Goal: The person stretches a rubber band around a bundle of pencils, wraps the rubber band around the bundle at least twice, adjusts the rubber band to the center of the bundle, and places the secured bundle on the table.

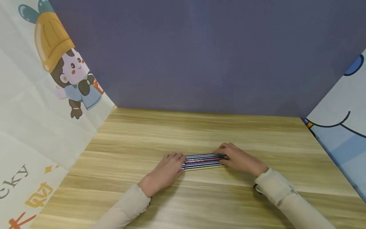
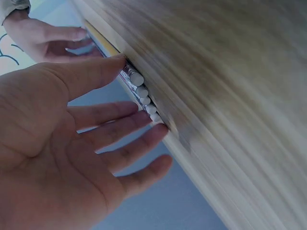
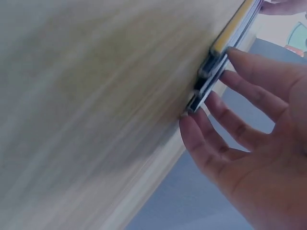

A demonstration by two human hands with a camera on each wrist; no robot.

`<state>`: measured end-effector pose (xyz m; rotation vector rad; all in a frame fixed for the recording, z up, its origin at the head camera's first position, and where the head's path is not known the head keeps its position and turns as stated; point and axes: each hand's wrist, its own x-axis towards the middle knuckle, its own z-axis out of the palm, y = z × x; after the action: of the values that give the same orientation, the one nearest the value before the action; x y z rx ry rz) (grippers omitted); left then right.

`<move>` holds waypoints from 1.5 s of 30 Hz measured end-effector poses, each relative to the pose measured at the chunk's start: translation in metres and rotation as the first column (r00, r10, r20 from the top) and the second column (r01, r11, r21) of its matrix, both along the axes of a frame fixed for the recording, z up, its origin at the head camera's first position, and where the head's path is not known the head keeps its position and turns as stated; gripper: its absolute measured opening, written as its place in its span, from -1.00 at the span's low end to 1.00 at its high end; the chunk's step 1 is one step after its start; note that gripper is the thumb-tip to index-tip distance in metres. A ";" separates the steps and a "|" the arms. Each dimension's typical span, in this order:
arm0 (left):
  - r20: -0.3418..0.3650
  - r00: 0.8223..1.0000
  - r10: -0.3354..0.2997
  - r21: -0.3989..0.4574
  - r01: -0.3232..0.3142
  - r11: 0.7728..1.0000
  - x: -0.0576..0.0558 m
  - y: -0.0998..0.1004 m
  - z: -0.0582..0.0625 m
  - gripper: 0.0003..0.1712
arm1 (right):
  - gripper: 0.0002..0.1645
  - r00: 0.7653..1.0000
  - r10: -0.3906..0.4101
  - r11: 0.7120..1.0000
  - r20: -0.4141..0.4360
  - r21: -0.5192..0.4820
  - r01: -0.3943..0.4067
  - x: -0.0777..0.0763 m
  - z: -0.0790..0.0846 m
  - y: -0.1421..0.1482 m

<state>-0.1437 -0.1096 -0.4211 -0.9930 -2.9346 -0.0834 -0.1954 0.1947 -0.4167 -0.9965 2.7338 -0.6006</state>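
Observation:
Several striped pencils (image 1: pixel 203 161) lie side by side in a flat row on the wooden table, black, white and red, with a yellow one at the near edge. My left hand (image 1: pixel 166 170) grips the row's left end, thumb at the near side and fingers toward the far side. At the right end my right hand (image 1: pixel 241 160) holds the row between thumb and fingers. Round white pencil ends (image 2: pixel 137 79) line up beside the left fingertips in the left wrist view. In the right wrist view, the other ends (image 3: pixel 219 50) sit slightly uneven against my right fingertips.
The light wood-grain table (image 1: pixel 200 200) runs back to a dark grey-blue panel (image 1: pixel 200 57). White sheets with cartoon prints stand along the left side (image 1: pixel 37 105) and the right side (image 1: pixel 343 127).

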 end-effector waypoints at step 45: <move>0.528 0.720 -0.449 0.754 -0.641 -0.141 0.016 -0.007 -0.031 -0.18 | -0.21 0.784 0.187 0.138 0.592 -0.806 0.575 0.070 -0.042 -0.001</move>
<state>-0.1280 -0.1163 -0.4526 -0.2184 -1.7737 -2.7993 -0.1257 0.1936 -0.4588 -0.2919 1.5714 -2.4962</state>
